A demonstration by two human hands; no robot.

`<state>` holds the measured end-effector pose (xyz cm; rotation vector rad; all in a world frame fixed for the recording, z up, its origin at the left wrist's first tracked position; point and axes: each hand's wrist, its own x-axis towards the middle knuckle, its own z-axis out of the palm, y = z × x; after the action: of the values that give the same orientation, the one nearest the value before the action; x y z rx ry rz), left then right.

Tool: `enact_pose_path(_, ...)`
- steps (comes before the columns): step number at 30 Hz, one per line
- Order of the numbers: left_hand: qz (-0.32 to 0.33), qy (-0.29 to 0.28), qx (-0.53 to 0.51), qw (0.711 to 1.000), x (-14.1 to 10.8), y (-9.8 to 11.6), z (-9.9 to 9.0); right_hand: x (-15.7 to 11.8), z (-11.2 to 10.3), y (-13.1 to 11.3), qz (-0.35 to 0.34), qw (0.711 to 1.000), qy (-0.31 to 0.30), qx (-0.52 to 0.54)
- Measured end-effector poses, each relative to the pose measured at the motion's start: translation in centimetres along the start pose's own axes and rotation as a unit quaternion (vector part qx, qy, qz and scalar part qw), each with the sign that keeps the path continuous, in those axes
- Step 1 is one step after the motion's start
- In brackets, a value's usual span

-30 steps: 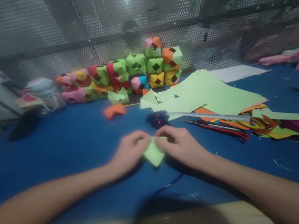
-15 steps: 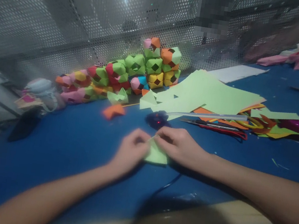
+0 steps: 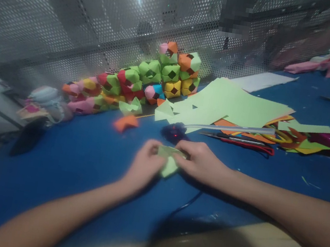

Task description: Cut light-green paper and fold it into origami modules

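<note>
The left hand (image 3: 145, 165) and the right hand (image 3: 198, 158) are holding a small folded green paper (image 3: 169, 167) between them, just above or on the blue tabletop (image 3: 82, 173); blur is hiding which. The left grip is pinching the paper's left side, its thumb lying over the near face. The right grip is closing on the upper right part, thumb in front and fingers curling behind. The paper is spanning the gap between the two grips, with its lower part hanging free and pointing toward the wearer.

Just beyond the hands, a dark object with a red light (image 3: 173, 133) is sitting near the right fingers. An orange folded piece (image 3: 126, 123) is lying beyond the left hand, near a pale green folded piece (image 3: 130, 106). Farther back, colorful paper balls (image 3: 150, 71) are standing in a stepped stack, and large green sheets (image 3: 233, 103) are spreading to their right. A slim cutter (image 3: 237, 139) and a red cord (image 3: 258, 148) are resting nearer the right hand.
</note>
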<state>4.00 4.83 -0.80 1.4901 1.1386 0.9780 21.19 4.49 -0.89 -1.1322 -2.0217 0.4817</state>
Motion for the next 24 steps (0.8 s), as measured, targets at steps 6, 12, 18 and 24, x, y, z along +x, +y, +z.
enact_pose_path(6, 0.0, -0.032, 0.068, 0.997, 0.2, 0.1, -0.2, 0.0, -0.2, -0.5, 0.015, 0.999, -0.015, 0.03)
enact_pose_path(12, 0.007, -0.055, 0.073, 0.996, 0.2, 0.0, -0.3, 0.0, -0.6, -0.5, -0.037, 0.999, 0.011, 0.024)
enact_pose_path(18, 0.018, 0.024, 0.056, 0.998, 0.5, -0.7, -0.7, 0.2, -1.3, -1.3, 0.08, 0.994, -0.026, 0.069)
enact_pose_path(24, 0.017, 0.047, 0.063, 0.997, 0.7, -0.9, -0.7, 0.3, -0.9, -1.4, 0.086, 0.995, -0.045, 0.031)
